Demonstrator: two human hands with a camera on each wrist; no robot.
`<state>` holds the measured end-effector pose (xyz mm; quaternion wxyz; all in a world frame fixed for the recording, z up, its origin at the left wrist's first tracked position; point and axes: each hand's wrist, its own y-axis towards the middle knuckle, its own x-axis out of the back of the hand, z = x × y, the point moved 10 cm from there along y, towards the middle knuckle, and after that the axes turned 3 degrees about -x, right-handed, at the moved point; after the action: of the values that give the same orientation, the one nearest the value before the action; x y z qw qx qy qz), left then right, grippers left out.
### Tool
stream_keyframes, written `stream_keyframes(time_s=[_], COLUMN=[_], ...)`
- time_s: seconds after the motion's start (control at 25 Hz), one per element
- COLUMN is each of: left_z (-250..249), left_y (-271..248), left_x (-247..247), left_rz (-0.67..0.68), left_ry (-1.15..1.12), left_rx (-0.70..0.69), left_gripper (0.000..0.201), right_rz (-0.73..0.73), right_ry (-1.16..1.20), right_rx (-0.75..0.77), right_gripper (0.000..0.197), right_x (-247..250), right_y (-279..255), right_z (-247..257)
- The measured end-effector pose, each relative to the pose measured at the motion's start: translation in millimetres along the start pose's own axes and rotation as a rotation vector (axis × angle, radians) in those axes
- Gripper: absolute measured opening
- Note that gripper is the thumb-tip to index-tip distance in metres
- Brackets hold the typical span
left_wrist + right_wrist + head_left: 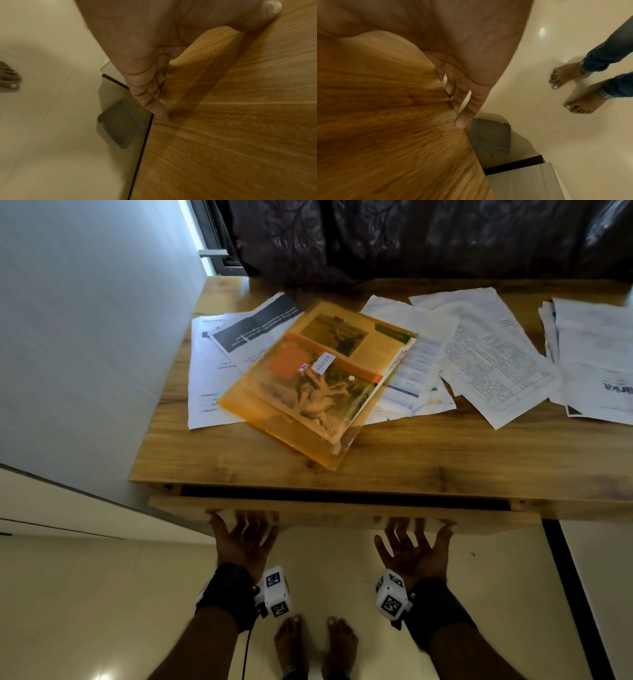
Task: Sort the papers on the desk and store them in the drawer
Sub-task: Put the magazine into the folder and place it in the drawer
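Note:
Loose white papers lie scattered over the wooden desk, with a second heap at the right. Across more sheets on the left lies an orange transparent folder holding printed pages. The drawer front stands a little out from the desk, a dark gap showing behind it. Both palms face up at its lower edge. My left hand pinches that edge, thumb on the face and fingers flat underneath. My right hand holds it the same way, fingers under the wood.
A white wall runs close along the desk's left side, and a dark curtain hangs behind. A grey bin stands on the tiled floor under the desk. My bare feet are just in front of the drawer.

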<state>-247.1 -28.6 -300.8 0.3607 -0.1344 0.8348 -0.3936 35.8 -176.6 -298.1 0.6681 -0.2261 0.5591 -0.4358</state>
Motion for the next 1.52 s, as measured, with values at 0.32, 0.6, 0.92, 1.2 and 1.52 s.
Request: stream_keyframes(time_s=[0.32,0.6,0.92,1.2,1.52], left_z=[15,9,-10,-40,-83], left_y=[-63,-111,-181,-197,-133], left_x=[80,138,141,-5,-142], left_rz=[-0.133,-0.122,0.045,0.307,0.336], left_ry=[0.021,0.18,0.846,0.835,1.011], left_rx=[0.05,0.141,0.433,0.148,-0.168], left_gripper=[0.127,0.093,0.039,0.027,0.018], right_rz=[-0.105,-0.184,-0.37,-0.138,0.047], right_ry=[0.029,0.037,-0.313,-0.567,-1.067], right_rx=[-0.08,-0.045,0.24,0.446,0.637], right_gripper=[0.085,0.097,0.049,0.032,0.027], right_x=[75,111,90,-34,-230], right_y=[-67,-124,-203,-221,-143], right_z=[-28,-43,-21,36,107])
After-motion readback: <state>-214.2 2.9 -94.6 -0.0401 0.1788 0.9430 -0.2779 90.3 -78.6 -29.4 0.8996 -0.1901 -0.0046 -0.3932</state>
